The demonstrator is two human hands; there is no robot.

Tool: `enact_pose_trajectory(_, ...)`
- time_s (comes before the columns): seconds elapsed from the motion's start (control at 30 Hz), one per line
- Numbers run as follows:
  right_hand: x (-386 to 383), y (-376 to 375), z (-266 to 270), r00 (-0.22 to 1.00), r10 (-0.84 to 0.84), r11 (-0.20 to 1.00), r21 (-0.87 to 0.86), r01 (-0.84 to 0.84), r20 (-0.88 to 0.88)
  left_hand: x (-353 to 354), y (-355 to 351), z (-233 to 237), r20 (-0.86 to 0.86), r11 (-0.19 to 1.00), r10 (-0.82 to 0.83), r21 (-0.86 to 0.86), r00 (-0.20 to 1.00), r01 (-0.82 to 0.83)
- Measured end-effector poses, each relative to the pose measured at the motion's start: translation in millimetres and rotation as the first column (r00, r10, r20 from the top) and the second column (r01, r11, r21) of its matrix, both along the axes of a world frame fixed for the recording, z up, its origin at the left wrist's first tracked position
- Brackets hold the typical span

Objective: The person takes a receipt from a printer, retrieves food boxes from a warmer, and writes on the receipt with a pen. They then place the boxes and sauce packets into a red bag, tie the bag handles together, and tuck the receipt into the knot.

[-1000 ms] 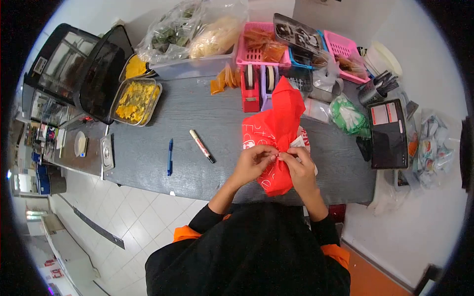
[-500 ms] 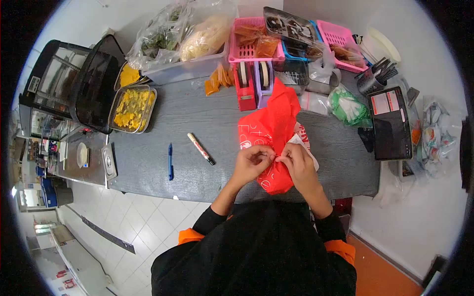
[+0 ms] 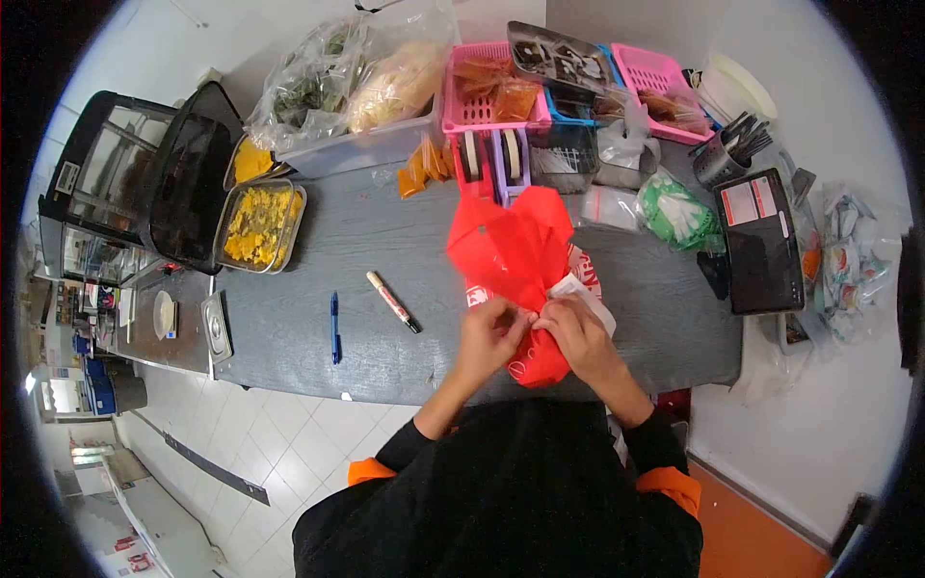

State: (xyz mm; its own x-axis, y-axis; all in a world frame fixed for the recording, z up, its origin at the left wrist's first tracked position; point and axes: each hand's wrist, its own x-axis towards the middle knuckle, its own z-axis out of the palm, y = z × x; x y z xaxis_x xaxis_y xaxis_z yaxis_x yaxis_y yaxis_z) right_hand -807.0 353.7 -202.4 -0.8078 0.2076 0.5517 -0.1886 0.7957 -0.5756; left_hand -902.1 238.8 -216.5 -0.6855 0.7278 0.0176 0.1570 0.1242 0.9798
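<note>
A red bag [image 3: 509, 252] with white lettering lies on the grey table near its front edge, its upper part gathered and fanned out away from me. My left hand [image 3: 489, 337] pinches the gathered part from the left. From the right, my right hand [image 3: 575, 337] pinches the same place, so the fingertips of both hands almost meet. A white paper slip [image 3: 586, 297] shows on the bag beside my right hand. The exact bit of bag between the fingertips is hidden.
Left of the bag lie a marker [image 3: 393, 302] and a blue pen [image 3: 334, 328]. Two tape dispensers [image 3: 491, 169] stand just behind it. A tablet [image 3: 761, 241] is at the right, a glass container of yellow food [image 3: 260, 226] at the left. Baskets line the back.
The bag's gathered top has spread wider and flopped to the left. Both hands stay pinched at the gather, slightly lower in view. The camera view has shifted a little.
</note>
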Motion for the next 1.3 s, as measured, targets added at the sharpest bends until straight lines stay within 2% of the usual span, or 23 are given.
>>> enact_pose_trajectory(0.03,0.9,-1.6,-0.8,1.000,-0.015,0.999,0.032,0.015,-0.011,2.3,-0.4,-3.0,-0.074,0.999,0.051,-0.008,0.996,-0.052)
enact_pose_trajectory(0.07,1.8,-2.8,-2.9,1.000,-0.012,0.999,0.037,0.013,-0.016,4.5,-2.1,-4.4,-0.078,0.999,0.053,-0.003,0.996,-0.054)
enact_pose_trajectory(0.13,3.2,-5.2,-5.6,0.999,-0.016,1.000,-0.009,0.016,-0.034,10.0,-3.6,6.6,-0.277,0.988,0.132,-0.045,0.952,-0.150)
enact_pose_trajectory(0.17,2.7,-5.8,-4.7,0.999,-0.012,1.000,-0.008,0.012,-0.033,12.1,-3.3,3.9,-0.276,0.987,0.136,-0.045,0.951,-0.154)
enact_pose_trajectory(0.23,0.1,-7.9,2.2,0.993,-0.035,0.999,-0.035,0.031,-0.109,15.9,-1.6,-3.3,-0.385,0.980,0.197,0.069,0.902,-0.184)
enact_pose_trajectory(0.27,0.7,-7.6,0.3,0.994,-0.030,0.999,-0.033,0.026,-0.109,15.1,-1.5,-4.2,-0.386,0.979,0.202,0.071,0.900,-0.189)
enact_pose_trajectory(0.33,1.2,-8.2,-6.7,0.996,-0.079,0.991,-0.114,0.073,-0.050,10.7,-1.0,-2.9,-0.480,0.994,0.106,0.072,0.871,-0.082)
enact_pose_trajectory(0.47,-6.0,-8.4,-6.0,0.992,-0.037,0.993,-0.117,0.023,-0.124,15.3,9.1,7.3,-0.457,0.990,0.143,0.079,0.878,-0.120)
enact_pose_trajectory(0.67,-4.7,-1.3,-6.4,0.999,0.004,0.990,-0.140,-0.012,-0.053,17.5,8.0,-3.0,-0.361,0.991,0.132,0.064,0.923,-0.116)
enact_pose_trajectory(0.73,-2.4,2.1,-11.7,0.999,0.025,0.921,-0.388,-0.031,-0.022,15.4,7.5,-3.0,-0.352,0.998,0.042,0.066,0.935,-0.020)
enact_pose_trajectory(0.77,-1.6,3.8,-11.3,0.999,0.038,0.919,-0.392,-0.042,-0.016,12.5,5.7,-4.9,-0.347,0.997,0.054,0.062,0.936,-0.035)
enact_pose_trajectory(0.83,-2.9,7.9,-8.0,0.993,0.084,0.927,-0.372,-0.049,0.078,5.1,1.4,-7.7,-0.252,0.994,-0.095,0.036,0.963,0.108)
enact_pose_trajectory(0.87,-4.1,8.4,-9.2,0.992,0.097,0.927,-0.371,-0.061,0.079,4.8,-0.7,-6.5,-0.251,0.995,-0.082,0.037,0.964,0.095)
enact_pose_trajectory(0.93,-6.7,8.5,-12.9,0.995,0.095,0.897,-0.431,-0.092,-0.013,4.4,-2.7,2.5,-0.182,0.991,-0.133,-0.026,0.974,0.131)
enact_pose_trajectory(0.97,-7.4,8.4,-11.5,0.994,0.112,0.896,-0.431,-0.106,-0.013,4.3,-3.4,3.1,-0.181,0.993,-0.117,-0.025,0.976,0.115)
enact_pose_trajectory(1.03,-7.4,8.1,-7.8,0.988,0.141,0.823,-0.562,-0.085,0.057,4.6,-4.1,3.8,-0.149,0.993,-0.118,0.010,0.982,0.120)
enact_pose_trajectory(1.17,-10.1,8.2,-16.3,0.983,0.184,0.819,-0.555,-0.147,0.011,7.3,-9.2,16.1,-0.153,0.997,-0.077,-0.041,0.985,0.072)
enact_pose_trajectory(1.23,-13.6,7.8,-16.1,0.962,0.181,0.934,-0.271,-0.233,-0.203,10.4,-10.2,17.7,-0.290,0.992,-0.015,-0.122,0.957,-0.022)
enact_pose_trajectory(1.27,-14.4,6.7,-12.3,0.959,0.197,0.931,-0.269,-0.248,-0.203,13.2,-9.2,18.8,-0.291,0.992,0.001,-0.120,0.957,-0.037)
enact_pose_trajectory(1.3,-14.4,5.2,-5.8,0.965,0.189,0.969,-0.125,-0.214,-0.182,16.7,-7.1,19.8,-0.378,0.987,0.065,-0.114,0.924,-0.116)
